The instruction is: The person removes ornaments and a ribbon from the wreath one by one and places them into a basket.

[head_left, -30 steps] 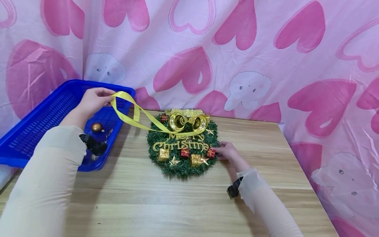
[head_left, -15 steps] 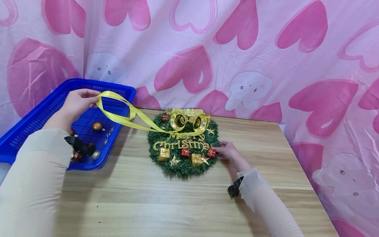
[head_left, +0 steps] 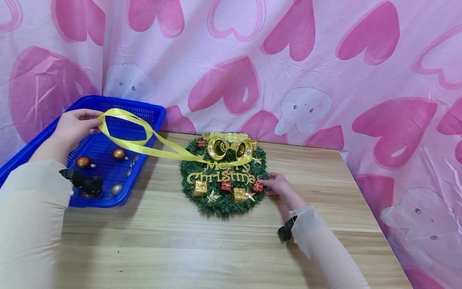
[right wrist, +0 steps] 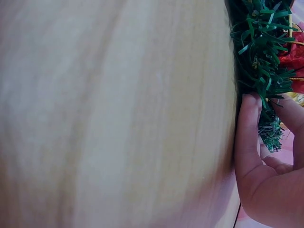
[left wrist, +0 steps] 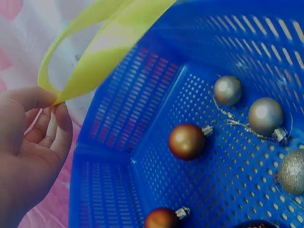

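Between thumb and fingertips, my left hand (head_left: pixel 73 128) pinches the looped end of a yellow ribbon (head_left: pixel 169 154), raised over the blue basket. The ribbon stretches rightward to a green Christmas wreath (head_left: pixel 225 208) and crosses its front below two gold bells (head_left: pixel 217 148). In the left wrist view the pinch on the ribbon (left wrist: pixel 104 47) shows plainly. My right hand (head_left: pixel 278 186) holds the wreath's right edge beside a small red gift box (head_left: pixel 258 186). In the right wrist view, greenery (right wrist: pixel 261 52) sits between the thumb and fingers. Gold lettering and gold stars decorate the wreath, which lies on the table.
The blue basket (head_left: pixel 146 105) stands at the left with copper baubles (head_left: pixel 119 154) and silver baubles (left wrist: pixel 266 116) inside. A wooden table (head_left: pixel 187 253) bears everything. Behind it hangs a pink heart-patterned cloth (head_left: pixel 346 76).
My left hand has moved left across the basket, drawing the ribbon's loop along with it. More baubles show in the basket. The right hand and the wreath have stayed in place.
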A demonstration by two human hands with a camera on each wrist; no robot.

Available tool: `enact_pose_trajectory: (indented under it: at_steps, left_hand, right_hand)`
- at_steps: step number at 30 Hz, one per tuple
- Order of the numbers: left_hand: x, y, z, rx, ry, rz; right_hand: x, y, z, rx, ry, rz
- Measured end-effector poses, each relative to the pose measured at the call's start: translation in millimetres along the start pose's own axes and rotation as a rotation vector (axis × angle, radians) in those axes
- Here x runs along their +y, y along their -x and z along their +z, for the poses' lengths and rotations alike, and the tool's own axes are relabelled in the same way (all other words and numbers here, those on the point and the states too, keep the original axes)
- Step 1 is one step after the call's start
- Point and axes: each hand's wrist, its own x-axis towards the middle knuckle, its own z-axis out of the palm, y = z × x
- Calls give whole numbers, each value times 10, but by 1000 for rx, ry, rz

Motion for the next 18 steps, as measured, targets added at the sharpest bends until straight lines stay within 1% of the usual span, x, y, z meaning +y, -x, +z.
enact_pose_trajectory:
  at_steps: [5, 9, 11, 13, 15, 18]
  left_hand:
    - [-24, 49, -73, 11, 77, -49]
    - [-35, 74, -125, 52, 124, -79]
    - [-68, 64, -168, 72, 155, -90]
    - [-137, 28, -230, 94, 224, -104]
    - [-279, -47, -313, 119, 297, -110]
    - [-522, -190, -443, 146, 326, -128]
  right_hand:
    - [2, 7, -8, 7, 6, 2]
    - [4, 5, -8, 1, 9, 4]
    - [7, 4, -9, 2, 6, 7]
    - [11, 3, -11, 0, 6, 5]
    - [11, 4, -14, 3, 7, 3]
    - [8, 7, -20, 7, 16, -3]
